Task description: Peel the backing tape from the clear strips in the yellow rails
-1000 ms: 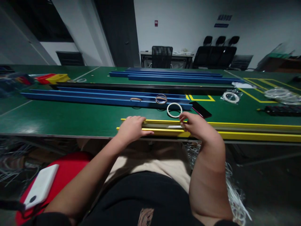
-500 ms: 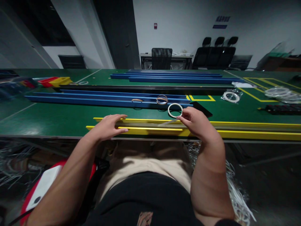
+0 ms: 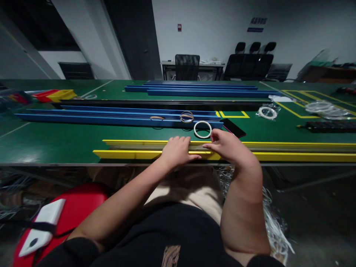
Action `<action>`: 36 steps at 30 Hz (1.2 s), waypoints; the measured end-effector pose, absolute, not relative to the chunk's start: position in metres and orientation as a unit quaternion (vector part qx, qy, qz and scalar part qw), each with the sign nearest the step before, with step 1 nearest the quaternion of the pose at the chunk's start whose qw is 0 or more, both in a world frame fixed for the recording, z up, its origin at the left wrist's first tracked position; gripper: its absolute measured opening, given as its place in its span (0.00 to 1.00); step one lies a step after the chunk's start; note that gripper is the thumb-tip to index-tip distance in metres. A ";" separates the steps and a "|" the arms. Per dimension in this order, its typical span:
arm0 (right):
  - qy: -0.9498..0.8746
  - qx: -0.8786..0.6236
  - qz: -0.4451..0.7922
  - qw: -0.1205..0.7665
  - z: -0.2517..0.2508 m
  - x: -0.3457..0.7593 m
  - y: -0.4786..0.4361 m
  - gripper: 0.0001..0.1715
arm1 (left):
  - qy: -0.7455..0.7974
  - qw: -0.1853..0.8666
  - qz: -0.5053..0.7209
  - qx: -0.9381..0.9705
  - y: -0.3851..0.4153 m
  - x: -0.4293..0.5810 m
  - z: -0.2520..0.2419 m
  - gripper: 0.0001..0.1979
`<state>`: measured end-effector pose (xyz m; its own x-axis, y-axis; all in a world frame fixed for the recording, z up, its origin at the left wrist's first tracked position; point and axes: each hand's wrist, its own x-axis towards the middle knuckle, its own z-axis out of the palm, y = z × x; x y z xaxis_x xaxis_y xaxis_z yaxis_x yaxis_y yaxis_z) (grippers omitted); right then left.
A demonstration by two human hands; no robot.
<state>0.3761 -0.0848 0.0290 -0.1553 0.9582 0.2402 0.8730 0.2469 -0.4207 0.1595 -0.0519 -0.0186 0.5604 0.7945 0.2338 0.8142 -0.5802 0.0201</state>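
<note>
A long yellow channel rail lies along the table's near edge. My left hand rests palm down across it, its fingers over the far side and its thumb stretched out along the near side. Just to the right, my right hand is closed in a pinch above the rail. A ring-shaped roll of white tape stands at its fingertips, beyond the rail. The tape between the fingers is mostly hidden. A dark phone lies behind my right hand.
Blue channel rails lie beyond, with two brownish tape rings on the nearest. Behind them are a black rail and more blue rails. Bagged tape rolls and a black power strip lie right. A red stool stands below left.
My left hand has slid right along the yellow rail, close to my right hand. The tape strip seen leading from my right fingers into the rail is now hidden. The view has shifted slightly.
</note>
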 end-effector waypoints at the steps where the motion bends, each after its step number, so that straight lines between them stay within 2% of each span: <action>1: -0.755 -0.607 0.086 0.233 0.029 0.377 -0.085 0.11 | -0.461 0.047 -0.108 -0.879 -0.051 0.160 -0.019 0.40; 4: -0.755 -0.598 0.087 0.255 0.025 0.381 -0.084 0.05 | -0.455 0.051 -0.114 -0.882 -0.049 0.156 -0.019 0.39; 8: -0.742 -0.593 0.145 0.277 0.021 0.390 -0.084 0.23 | -0.448 0.051 -0.118 -0.884 -0.046 0.149 -0.020 0.39; 10: -0.743 -0.588 0.152 0.282 0.023 0.393 -0.085 0.27 | -0.451 0.043 -0.115 -0.884 -0.045 0.140 -0.019 0.39; 12: -0.746 -0.586 0.119 0.293 0.027 0.394 -0.086 0.22 | -0.462 0.036 -0.111 -0.879 -0.045 0.124 -0.018 0.39; 15: -0.750 -0.590 0.080 0.287 0.035 0.390 -0.087 0.09 | -0.488 0.030 -0.103 -0.866 -0.042 0.086 -0.017 0.40; 18: -0.756 -0.598 0.078 0.257 0.039 0.385 -0.090 0.09 | -0.509 0.021 -0.092 -0.855 -0.034 0.034 -0.018 0.41; 20: -0.766 -0.583 0.085 0.256 0.038 0.384 -0.091 0.04 | -0.518 0.022 -0.085 -0.851 -0.025 -0.004 -0.021 0.41; 21: -0.770 -0.574 0.094 0.263 0.036 0.384 -0.092 0.06 | -0.521 0.022 -0.077 -0.850 -0.021 -0.022 -0.022 0.41; 24: -0.755 -0.574 0.143 0.284 0.030 0.387 -0.092 0.22 | -0.536 0.024 -0.068 -0.841 -0.012 -0.065 -0.023 0.40; 26: -0.744 -0.581 0.158 0.292 0.029 0.387 -0.091 0.28 | -0.539 0.011 -0.068 -0.839 -0.011 -0.079 -0.021 0.39; 28: -0.749 -0.576 0.134 0.299 0.031 0.386 -0.091 0.24 | -0.527 -0.016 -0.076 -0.846 -0.013 -0.080 -0.017 0.39; 31: -0.759 -0.579 0.088 0.284 0.037 0.381 -0.091 0.09 | -0.504 -0.051 -0.099 -0.856 -0.019 -0.064 -0.010 0.39; 33: -0.759 -0.592 0.080 0.258 0.038 0.380 -0.091 0.11 | -0.494 -0.059 -0.107 -0.861 -0.023 -0.040 -0.007 0.38; 36: -0.763 -0.585 0.101 0.254 0.032 0.381 -0.089 0.07 | -0.472 -0.045 -0.108 -0.874 -0.033 0.012 -0.009 0.39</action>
<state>0.3806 -0.0890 0.0323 -0.1861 0.9449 0.2695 0.8418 0.2947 -0.4523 0.0117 -0.0330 -0.0089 0.5307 0.8349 0.1462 0.8154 -0.5499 0.1808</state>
